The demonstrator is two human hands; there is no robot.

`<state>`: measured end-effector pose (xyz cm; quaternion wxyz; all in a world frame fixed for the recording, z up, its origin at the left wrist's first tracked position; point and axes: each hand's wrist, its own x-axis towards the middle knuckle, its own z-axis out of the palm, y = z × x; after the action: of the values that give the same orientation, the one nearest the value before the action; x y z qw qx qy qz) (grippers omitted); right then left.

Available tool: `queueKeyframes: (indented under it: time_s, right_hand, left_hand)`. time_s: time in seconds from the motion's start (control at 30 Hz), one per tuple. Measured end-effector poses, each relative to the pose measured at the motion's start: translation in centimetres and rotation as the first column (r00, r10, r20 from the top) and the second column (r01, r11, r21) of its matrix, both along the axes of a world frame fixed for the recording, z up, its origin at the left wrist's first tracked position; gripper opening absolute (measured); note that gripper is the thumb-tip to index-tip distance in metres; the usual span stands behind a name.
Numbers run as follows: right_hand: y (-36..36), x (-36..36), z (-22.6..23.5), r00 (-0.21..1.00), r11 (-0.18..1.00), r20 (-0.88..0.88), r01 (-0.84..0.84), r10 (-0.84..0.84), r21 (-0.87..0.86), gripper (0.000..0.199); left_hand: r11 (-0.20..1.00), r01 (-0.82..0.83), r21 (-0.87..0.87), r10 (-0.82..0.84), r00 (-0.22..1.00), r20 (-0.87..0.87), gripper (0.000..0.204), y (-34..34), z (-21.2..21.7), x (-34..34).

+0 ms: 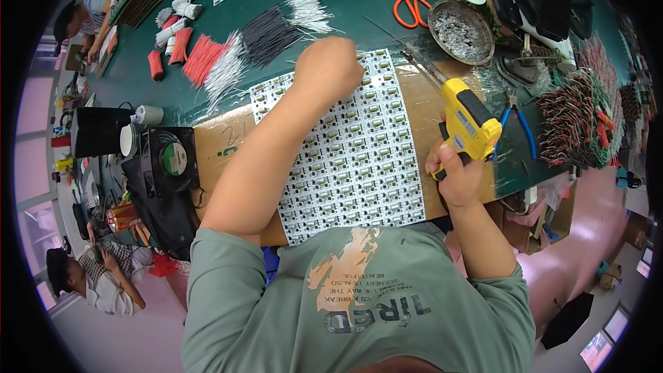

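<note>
A large white panel of many small circuit boards lies flat before me on a brown board. My left hand is closed over its far edge, fingers bent down out of sight, so whatever they pinch is hidden. Just beyond that hand is a fanned row of cut wires: red wires, white wires, black wires and more white wires. To the right of the panel, my right hand grips a yellow soldering gun by its handle. Its thin tip points away from me, up and left.
A metal dish of silvery bits stands at the back right, beside orange-handled scissors. Blue-handled pliers and a heap of wired boards lie right. A black fan stands left. Two other people sit at the left.
</note>
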<state>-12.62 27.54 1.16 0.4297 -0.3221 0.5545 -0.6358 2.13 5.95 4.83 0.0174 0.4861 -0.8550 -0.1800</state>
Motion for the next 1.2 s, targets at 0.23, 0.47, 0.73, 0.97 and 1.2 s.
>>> queueKeyframes:
  time_s: [0.23, 0.47, 0.73, 0.97, 1.2]
  right_hand:
    - [0.2, 0.1, -0.2, 0.999, 0.999, 0.052, -0.003, 0.005, -0.032, 0.040]
    - [-0.1, 0.3, 0.1, 0.999, 1.000, 0.039, -0.004, 0.003, 0.025, 0.049]
    - [0.1, -0.1, -0.3, 0.996, 1.000, 0.087, -0.014, 0.014, -0.007, 0.038]
    - [0.2, -0.3, -0.5, 0.988, 0.999, 0.156, -0.016, 0.021, -0.033, 0.028]
    - [0.2, -0.3, -0.4, 0.990, 1.000, 0.140, -0.022, 0.023, -0.009, 0.026]
  left_hand:
    - [0.985, 0.090, -0.148, -0.107, 0.988, -0.110, 0.015, 0.3, -0.8, 1.2]
    - [0.996, 0.055, -0.067, -0.066, 0.981, -0.180, 0.014, 0.1, 0.3, 1.9]
    - [0.998, 0.061, 0.019, -0.062, 0.997, 0.038, 0.015, -0.5, 0.3, 0.3]
    - [0.996, 0.035, -0.079, -0.034, 0.999, 0.015, 0.013, 0.0, -0.1, 0.3]
    - [0.973, -0.059, -0.225, -0.009, 0.958, -0.287, 0.016, -2.7, 2.5, 3.6]
